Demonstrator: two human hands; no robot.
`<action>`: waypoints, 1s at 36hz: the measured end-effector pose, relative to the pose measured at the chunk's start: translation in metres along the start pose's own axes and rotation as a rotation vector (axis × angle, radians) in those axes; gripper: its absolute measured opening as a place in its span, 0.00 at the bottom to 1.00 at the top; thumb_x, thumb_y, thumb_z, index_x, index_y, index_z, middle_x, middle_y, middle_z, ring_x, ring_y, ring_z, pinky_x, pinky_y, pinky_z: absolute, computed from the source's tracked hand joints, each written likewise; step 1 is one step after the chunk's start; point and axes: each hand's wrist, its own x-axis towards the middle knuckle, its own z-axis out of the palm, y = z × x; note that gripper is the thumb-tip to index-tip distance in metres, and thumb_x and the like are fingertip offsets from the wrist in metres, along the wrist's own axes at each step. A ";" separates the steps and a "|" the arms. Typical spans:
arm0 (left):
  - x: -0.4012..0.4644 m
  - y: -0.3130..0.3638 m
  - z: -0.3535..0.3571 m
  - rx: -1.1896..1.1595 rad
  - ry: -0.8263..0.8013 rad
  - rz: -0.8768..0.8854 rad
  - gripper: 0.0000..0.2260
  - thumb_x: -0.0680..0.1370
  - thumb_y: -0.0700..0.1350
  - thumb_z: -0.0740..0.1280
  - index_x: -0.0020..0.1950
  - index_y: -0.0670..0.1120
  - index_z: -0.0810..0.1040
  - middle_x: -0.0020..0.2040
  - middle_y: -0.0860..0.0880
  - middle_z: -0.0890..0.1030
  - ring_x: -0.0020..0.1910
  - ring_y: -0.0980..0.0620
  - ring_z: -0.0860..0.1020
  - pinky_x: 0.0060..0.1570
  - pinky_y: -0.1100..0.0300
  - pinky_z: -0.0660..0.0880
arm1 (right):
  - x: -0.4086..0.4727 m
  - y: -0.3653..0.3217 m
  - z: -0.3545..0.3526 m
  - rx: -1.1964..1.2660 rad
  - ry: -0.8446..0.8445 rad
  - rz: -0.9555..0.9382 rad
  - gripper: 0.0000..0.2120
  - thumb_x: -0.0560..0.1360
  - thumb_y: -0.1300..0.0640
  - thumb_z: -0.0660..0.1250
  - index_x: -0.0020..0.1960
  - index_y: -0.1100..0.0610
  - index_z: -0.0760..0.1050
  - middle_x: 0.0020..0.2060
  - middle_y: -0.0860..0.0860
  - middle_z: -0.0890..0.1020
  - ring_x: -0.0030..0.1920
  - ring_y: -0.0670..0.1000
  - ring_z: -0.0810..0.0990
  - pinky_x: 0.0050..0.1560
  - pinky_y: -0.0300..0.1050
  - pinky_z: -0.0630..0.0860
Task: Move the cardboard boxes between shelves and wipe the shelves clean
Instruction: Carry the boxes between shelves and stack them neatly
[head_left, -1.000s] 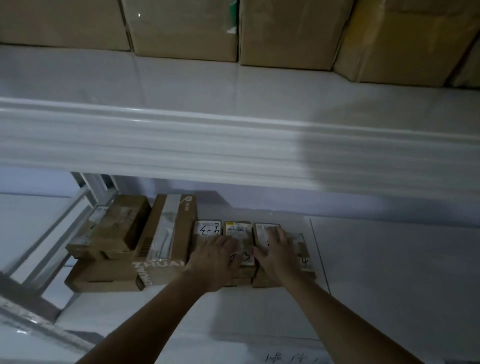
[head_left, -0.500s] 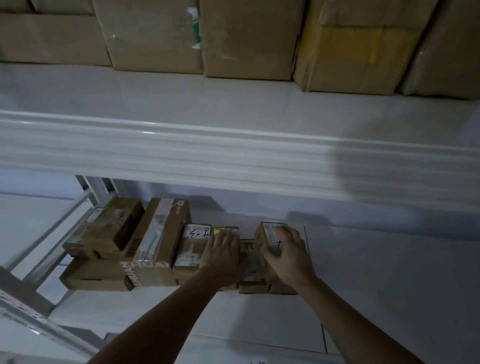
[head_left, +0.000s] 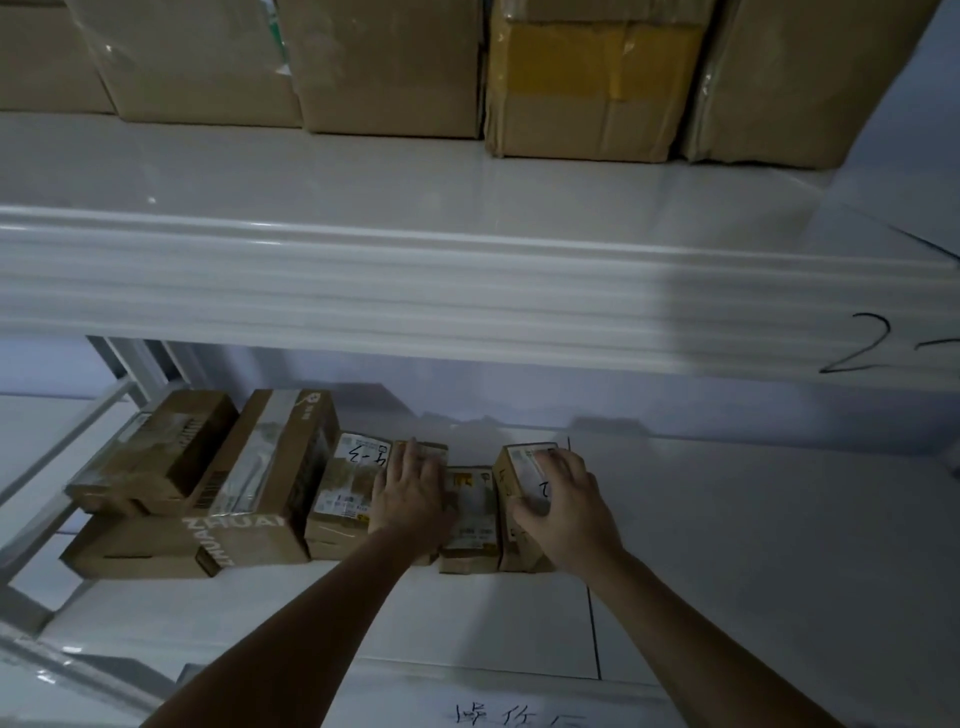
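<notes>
Two hands on small boxes: right hand (head_left: 563, 501) clamps the stiff, light-looking end box (head_left: 519, 499) by its sides, left hand (head_left: 415, 499) lies flat, gripping nothing.

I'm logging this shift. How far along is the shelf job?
Done: nothing clearly. In hand: left hand lies flat on one small box; right hand grips another on the lower shelf. Left: moving boxes and wiping; no cloth visible.

The lower shelf (head_left: 727, 545) and upper shelf (head_left: 415, 171) are showing glossy white. The large boxes (head_left: 389, 62) above are looking plain tan, one box (head_left: 592, 78) carrying yellow tape. The small boxes (head_left: 270, 478) below are showing brown cardboard with white labels and black handwriting.
</notes>
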 end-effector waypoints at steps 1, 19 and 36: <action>0.000 -0.001 -0.002 -0.012 0.001 -0.007 0.33 0.80 0.64 0.58 0.81 0.50 0.57 0.84 0.43 0.48 0.83 0.41 0.43 0.80 0.41 0.51 | -0.001 0.001 0.000 0.001 -0.005 -0.006 0.30 0.76 0.41 0.68 0.75 0.48 0.66 0.74 0.47 0.64 0.68 0.55 0.69 0.58 0.52 0.77; -0.041 -0.052 -0.053 -0.326 0.137 0.077 0.22 0.75 0.65 0.62 0.65 0.58 0.74 0.65 0.52 0.76 0.65 0.46 0.74 0.61 0.42 0.76 | -0.004 -0.034 -0.005 -0.047 -0.152 -0.173 0.29 0.79 0.39 0.63 0.78 0.45 0.63 0.76 0.44 0.61 0.71 0.54 0.65 0.63 0.53 0.74; -0.195 -0.176 -0.125 -0.248 0.300 -0.049 0.24 0.74 0.67 0.60 0.68 0.62 0.72 0.66 0.55 0.73 0.66 0.47 0.74 0.60 0.43 0.77 | -0.061 -0.207 0.022 -0.097 -0.188 -0.351 0.33 0.74 0.29 0.59 0.76 0.39 0.63 0.74 0.40 0.61 0.71 0.52 0.67 0.65 0.52 0.73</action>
